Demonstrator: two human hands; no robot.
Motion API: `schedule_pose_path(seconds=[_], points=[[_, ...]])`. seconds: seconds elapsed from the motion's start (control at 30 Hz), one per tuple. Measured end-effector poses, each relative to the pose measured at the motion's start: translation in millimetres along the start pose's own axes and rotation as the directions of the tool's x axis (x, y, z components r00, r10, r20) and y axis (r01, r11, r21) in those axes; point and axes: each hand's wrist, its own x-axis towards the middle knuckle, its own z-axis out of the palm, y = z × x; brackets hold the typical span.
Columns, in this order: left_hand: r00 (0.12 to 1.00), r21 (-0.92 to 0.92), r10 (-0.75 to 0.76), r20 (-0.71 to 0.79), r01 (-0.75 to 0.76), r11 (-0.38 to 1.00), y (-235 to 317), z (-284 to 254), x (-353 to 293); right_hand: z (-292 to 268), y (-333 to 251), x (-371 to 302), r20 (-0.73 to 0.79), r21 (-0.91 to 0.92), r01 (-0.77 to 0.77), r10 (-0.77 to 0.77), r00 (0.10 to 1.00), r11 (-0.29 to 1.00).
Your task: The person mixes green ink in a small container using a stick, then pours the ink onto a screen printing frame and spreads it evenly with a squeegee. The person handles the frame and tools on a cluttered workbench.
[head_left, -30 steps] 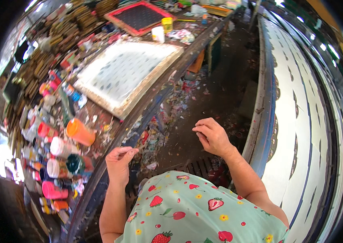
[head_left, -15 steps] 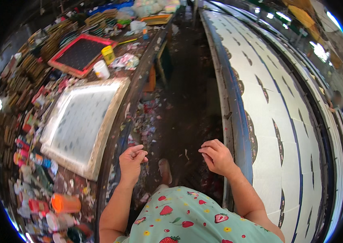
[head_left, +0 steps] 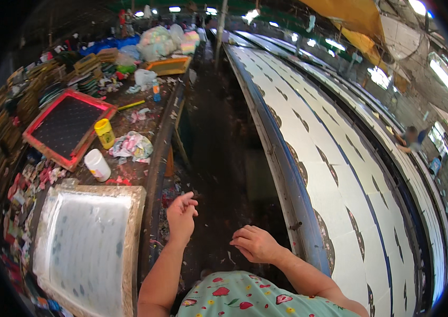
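Note:
My left hand (head_left: 182, 214) hangs over the dark aisle with its fingers loosely bent and apart, holding nothing. Beside it on the left is a table edge, and a pale, wood-framed printing screen (head_left: 89, 235) lies there. My right hand (head_left: 255, 243) is lower and further right, also empty, its fingers half curled away from the thumb. It touches nothing; the nearest thing is the long printing table (head_left: 320, 193) on the right, covered with pale rectangular sheets that have dark patterned gaps between them.
On the left table stand a red-framed screen (head_left: 68, 127), a yellow tub (head_left: 104, 133), a white tub (head_left: 97, 165) and a crumpled stained cloth (head_left: 131, 146). Plastic-wrapped bundles (head_left: 158, 43) lie at the far end. A post (head_left: 221, 31) rises beyond the aisle. Another person (head_left: 410, 139) is at far right.
My view has tilted up and shifted forward along the aisle. My right hand has come lower and closer to my left hand. Both hands remain empty.

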Motion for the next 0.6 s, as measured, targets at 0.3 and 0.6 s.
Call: schedule_pose_path(seconds=[0.3, 0.6], points=[[0.989, 0.066, -0.147, 0.006, 0.146, 0.987, -1.1, 14.0, 111.9, -14.9, 110.1, 52.9, 0.040, -0.074, -0.080, 0.083, 0.996, 0.994], [0.987, 0.216, 0.153, -0.039, -0.141, 0.966, -81.2, 36.5, 264.7, -34.3, 279.8, 124.3, 0.134, -0.067, -0.082, 0.090, 0.987, 0.994]])
